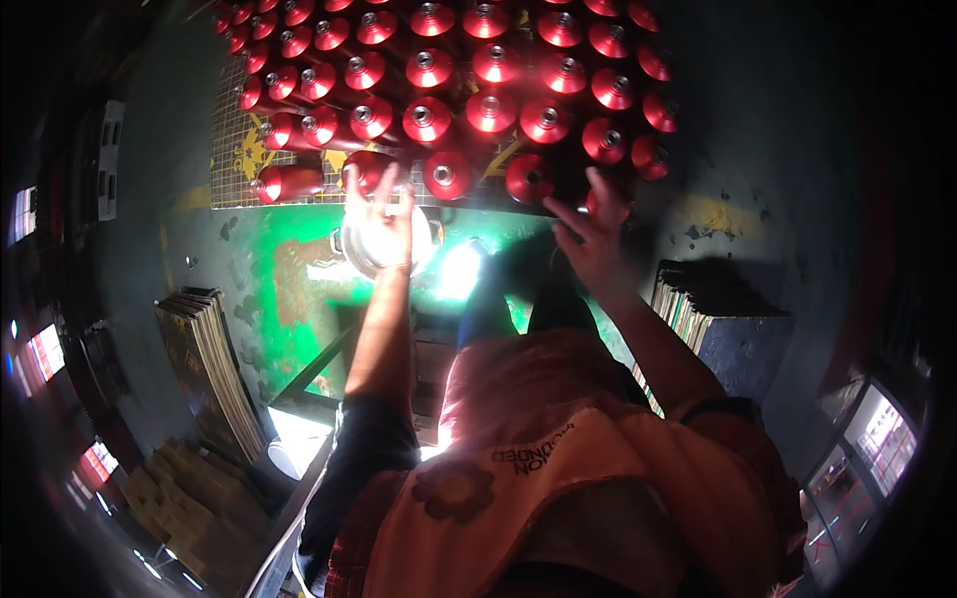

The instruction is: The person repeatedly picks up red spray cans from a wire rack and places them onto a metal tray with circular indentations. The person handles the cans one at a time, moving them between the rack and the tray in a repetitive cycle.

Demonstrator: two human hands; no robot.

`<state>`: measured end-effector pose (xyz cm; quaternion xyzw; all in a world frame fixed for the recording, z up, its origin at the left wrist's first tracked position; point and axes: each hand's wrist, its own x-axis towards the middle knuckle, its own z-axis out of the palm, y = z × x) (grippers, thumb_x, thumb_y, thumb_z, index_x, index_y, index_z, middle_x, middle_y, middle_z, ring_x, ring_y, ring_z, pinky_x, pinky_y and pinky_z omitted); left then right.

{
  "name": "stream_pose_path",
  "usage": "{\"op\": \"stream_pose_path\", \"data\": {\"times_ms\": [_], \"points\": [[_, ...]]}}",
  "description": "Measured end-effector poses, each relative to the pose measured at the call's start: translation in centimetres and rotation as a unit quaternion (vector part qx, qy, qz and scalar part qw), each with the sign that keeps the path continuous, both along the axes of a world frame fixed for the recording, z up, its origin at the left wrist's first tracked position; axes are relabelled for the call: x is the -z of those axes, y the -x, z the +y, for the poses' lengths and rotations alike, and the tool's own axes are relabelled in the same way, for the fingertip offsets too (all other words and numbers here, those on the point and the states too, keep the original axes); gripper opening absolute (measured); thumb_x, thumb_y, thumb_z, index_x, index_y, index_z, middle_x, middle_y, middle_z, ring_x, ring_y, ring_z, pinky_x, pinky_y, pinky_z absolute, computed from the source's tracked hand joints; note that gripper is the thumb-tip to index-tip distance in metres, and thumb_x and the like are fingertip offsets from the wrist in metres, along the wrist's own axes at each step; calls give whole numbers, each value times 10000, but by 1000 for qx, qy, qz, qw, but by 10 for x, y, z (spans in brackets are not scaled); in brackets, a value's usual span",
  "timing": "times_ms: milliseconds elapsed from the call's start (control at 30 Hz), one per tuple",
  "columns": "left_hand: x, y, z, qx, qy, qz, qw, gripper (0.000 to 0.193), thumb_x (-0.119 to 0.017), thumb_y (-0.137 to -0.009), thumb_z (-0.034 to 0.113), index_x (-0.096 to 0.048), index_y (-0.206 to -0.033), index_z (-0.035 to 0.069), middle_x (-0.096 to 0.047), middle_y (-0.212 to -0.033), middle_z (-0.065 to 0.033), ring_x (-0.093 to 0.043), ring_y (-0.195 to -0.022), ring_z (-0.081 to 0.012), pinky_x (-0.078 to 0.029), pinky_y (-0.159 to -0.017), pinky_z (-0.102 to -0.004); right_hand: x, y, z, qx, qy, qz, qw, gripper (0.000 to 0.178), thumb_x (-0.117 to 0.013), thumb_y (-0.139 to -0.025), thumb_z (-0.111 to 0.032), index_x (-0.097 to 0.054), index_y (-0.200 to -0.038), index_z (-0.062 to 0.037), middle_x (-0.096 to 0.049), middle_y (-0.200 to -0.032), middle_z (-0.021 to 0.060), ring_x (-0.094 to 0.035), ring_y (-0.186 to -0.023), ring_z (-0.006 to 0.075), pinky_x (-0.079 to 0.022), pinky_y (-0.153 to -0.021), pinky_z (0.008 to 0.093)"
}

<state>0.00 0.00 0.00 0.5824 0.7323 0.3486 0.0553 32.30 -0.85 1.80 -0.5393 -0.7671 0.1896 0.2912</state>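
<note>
Several shiny red metal bottles with domed shoulders and narrow open necks stand in rows ahead of me. My left hand is open, fingers apart and pointing forward, over a pale round pot with side handles. Its fingertips come close to a front-row bottle; I cannot tell whether they touch. My right hand is open too, fingers spread at the right end of the front row. It is nearest a dark red bottle and another one partly hidden behind its fingers.
The bottles stand on a grid-patterned mat with yellow marks. A bright glare lies on the green floor beside the pot. Stacks of flat boards stand at left and right. Brown cartons lie at lower left.
</note>
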Motion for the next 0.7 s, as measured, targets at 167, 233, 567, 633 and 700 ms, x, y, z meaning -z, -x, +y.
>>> {"op": "stream_pose_path", "data": {"times_ms": [167,233,567,633,700], "points": [[27,60,27,-9,102,93,990,528,-789,-796,305,-637,-1298,363,-258,-1570,-208,-304,-1388,-418,-389,-1103,-475,33,68,19,13,78,64,995,561,-792,-740,-106,-676,-1251,-307,-277,-1536,177,-317,-1372,420,-330,-1113,500],[45,59,32,11,77,21,997,559,-844,-748,215,-671,-1268,325,-330,-1516,-257,-336,-1359,-419,-320,-1111,-465,47,75,28,24,58,36,997,550,-790,-747,-106,-679,-1243,-317,-285,-1527,167,-322,-1373,405,-359,-1102,476],[35,113,-5,-14,-39,-132,990,426,-814,-789,155,-714,-1202,155,-509,-1366,-112,-541,-1179,-235,-462,-985,-334,54,68,39,65,73,70,993,507,-793,-738,-185,-686,-1217,-315,-422,-1431,116,-459,-1293,316,-434,-1049,365],[17,131,-46,-70,-6,-219,973,442,-771,-841,168,-664,-1264,99,-539,-1323,-119,-554,-1167,-235,-455,-995,-340,32,48,31,70,100,91,988,506,-766,-777,-168,-664,-1257,-290,-470,-1398,101,-491,-1260,285,-436,-1038,351],[4,148,-88,-153,11,-425,892,422,-718,-887,172,-629,-1273,26,-576,-1268,-133,-562,-1163,-239,-457,-994,-349,12,36,22,78,172,171,967,491,-727,-823,-152,-638,-1296,-250,-516,-1357,87,-516,-1223,246,-437,-1029,336]]}}
